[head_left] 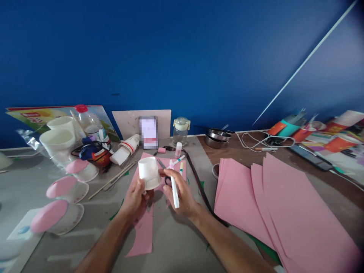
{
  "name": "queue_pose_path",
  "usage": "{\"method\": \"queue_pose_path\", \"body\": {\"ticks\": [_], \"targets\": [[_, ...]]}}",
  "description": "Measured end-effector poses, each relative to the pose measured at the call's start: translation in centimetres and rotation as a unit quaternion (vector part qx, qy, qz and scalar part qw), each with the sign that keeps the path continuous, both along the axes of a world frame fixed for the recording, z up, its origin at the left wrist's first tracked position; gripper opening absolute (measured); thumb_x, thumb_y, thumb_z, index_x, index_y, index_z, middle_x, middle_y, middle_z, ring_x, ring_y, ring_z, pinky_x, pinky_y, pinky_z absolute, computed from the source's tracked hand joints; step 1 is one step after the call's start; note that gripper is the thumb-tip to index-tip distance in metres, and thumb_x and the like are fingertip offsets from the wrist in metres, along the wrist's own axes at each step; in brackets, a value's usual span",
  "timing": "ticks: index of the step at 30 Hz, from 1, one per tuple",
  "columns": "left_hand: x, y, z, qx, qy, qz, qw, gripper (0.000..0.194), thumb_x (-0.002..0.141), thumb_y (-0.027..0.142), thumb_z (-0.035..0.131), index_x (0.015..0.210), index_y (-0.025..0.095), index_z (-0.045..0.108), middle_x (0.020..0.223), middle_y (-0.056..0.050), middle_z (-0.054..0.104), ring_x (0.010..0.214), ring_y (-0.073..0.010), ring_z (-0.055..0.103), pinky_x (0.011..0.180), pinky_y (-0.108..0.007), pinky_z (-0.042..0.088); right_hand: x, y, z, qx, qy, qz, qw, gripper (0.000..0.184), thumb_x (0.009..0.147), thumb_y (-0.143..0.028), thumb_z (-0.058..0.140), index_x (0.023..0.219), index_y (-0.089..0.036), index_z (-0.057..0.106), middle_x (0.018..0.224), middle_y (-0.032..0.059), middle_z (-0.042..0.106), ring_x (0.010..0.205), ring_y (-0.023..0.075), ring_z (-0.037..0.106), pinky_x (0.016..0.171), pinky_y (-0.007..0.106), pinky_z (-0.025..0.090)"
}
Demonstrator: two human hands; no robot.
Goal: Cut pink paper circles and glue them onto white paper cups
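Observation:
My left hand (135, 197) grips a white paper cup (149, 172), held upside down above a pink sheet (148, 212) lying on the grey table. My right hand (182, 195) touches the cup's side and holds a white marker (174, 191) pointing toward me. Scissors (166, 175) and two more pens (179, 161) lie on the pink sheet just behind my hands.
Three pink-topped cups (61, 187) lie at the left. Stacked white cups (58, 140), a bottle (89, 121) and a red-blue object sit behind them. A fan of pink paper sheets (273, 204) covers the right. A glass jar (181, 131), metal bowls (217, 137) and cables stand at the back.

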State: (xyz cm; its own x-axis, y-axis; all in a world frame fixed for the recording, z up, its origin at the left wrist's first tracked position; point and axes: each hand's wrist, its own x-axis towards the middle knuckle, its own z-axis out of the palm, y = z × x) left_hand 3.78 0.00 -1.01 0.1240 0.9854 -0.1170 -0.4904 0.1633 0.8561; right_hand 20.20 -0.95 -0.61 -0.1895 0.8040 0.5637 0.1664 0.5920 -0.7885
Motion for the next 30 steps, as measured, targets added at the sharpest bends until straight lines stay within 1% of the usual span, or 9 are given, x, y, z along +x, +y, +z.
{"method": "queue_pose_path", "body": {"ticks": [2,6,9,15,19,22,25,28,30], "targets": [[0.3,0.0,0.3,-0.056,-0.043,0.018,0.997,0.044,0.073,0.057,0.066,0.075,0.014,0.062,0.054,0.003,0.049,0.047,-0.0082,0.041,0.047,-0.020,0.041,0.0,-0.1,0.1,0.008,-0.011,-0.006,1.000,0.046,0.087,-0.017,0.051,0.132,-0.024,0.040,0.129,0.0120,0.056,0.119,0.0234,0.054,0.101,0.042,0.044],[0.4,0.0,0.8,-0.140,-0.103,0.042,0.984,0.030,0.076,0.042,0.070,0.085,0.014,0.065,0.066,-0.001,0.061,0.052,-0.0108,0.052,0.050,-0.022,0.047,0.1,0.0,0.0,0.013,-0.034,-0.015,0.999,0.049,0.085,-0.016,0.052,0.132,-0.023,0.041,0.130,0.0121,0.056,0.118,0.0243,0.055,0.100,0.042,0.044],[0.3,0.0,0.6,-0.133,-0.109,0.037,0.984,0.025,0.075,0.035,0.073,0.086,0.015,0.065,0.067,-0.001,0.062,0.053,-0.0110,0.055,0.050,-0.021,0.049,0.2,0.1,-0.2,-0.001,-0.036,-0.028,0.999,0.048,0.085,-0.017,0.052,0.132,-0.023,0.042,0.128,0.0120,0.057,0.116,0.0240,0.056,0.099,0.041,0.046],[0.5,-0.1,0.3,-0.140,-0.123,0.063,0.980,0.023,0.076,0.035,0.072,0.082,0.015,0.064,0.060,0.002,0.057,0.049,-0.0086,0.053,0.051,-0.020,0.051,0.0,0.1,-0.4,-0.022,-0.010,-0.011,1.000,0.045,0.088,-0.021,0.051,0.131,-0.023,0.041,0.128,0.0123,0.057,0.116,0.0233,0.056,0.098,0.040,0.046],[0.4,0.2,1.0,-0.159,-0.111,0.082,0.978,0.021,0.080,0.034,0.068,0.082,0.014,0.063,0.061,0.001,0.058,0.049,-0.0087,0.054,0.049,-0.020,0.052,-0.2,0.0,-0.4,-0.032,0.063,-0.019,0.997,0.040,0.095,-0.035,0.043,0.134,-0.024,0.038,0.123,0.0127,0.059,0.113,0.0233,0.058,0.095,0.041,0.047],[0.1,0.4,1.0,-0.162,-0.111,0.069,0.978,0.026,0.080,0.039,0.067,0.082,0.014,0.061,0.061,0.001,0.058,0.049,-0.0087,0.054,0.050,-0.020,0.052,0.0,-0.2,0.0,-0.012,0.105,-0.046,0.993,0.043,0.097,-0.046,0.036,0.135,-0.027,0.037,0.113,0.0102,0.063,0.104,0.0230,0.061,0.092,0.043,0.047],[-0.1,0.5,0.6,-0.148,-0.121,0.048,0.980,0.034,0.073,0.045,0.073,0.077,0.014,0.058,0.057,0.003,0.054,0.047,-0.0078,0.050,0.050,-0.021,0.052,0.2,-0.5,0.8,0.019,0.112,-0.060,0.992,0.041,0.096,-0.049,0.035,0.129,-0.028,0.046,0.106,0.0085,0.063,0.097,0.0229,0.061,0.088,0.042,0.048],[-0.2,0.6,0.2,-0.133,-0.117,0.043,0.983,0.039,0.067,0.047,0.077,0.079,0.015,0.059,0.057,0.005,0.052,0.045,-0.0067,0.047,0.049,-0.022,0.052,0.2,-0.7,1.4,0.022,0.108,-0.047,0.993,0.039,0.095,-0.050,0.036,0.121,-0.028,0.055,0.103,0.0086,0.063,0.094,0.0232,0.060,0.083,0.041,0.050],[-0.1,0.6,0.1,-0.135,-0.114,0.045,0.983,0.040,0.066,0.047,0.078,0.078,0.015,0.059,0.056,0.006,0.051,0.045,-0.0066,0.047,0.049,-0.022,0.052,0.0,-0.9,1.5,0.021,0.112,-0.035,0.993,0.037,0.095,-0.048,0.037,0.120,-0.028,0.057,0.099,0.0080,0.063,0.092,0.0228,0.059,0.082,0.040,0.050]]}}
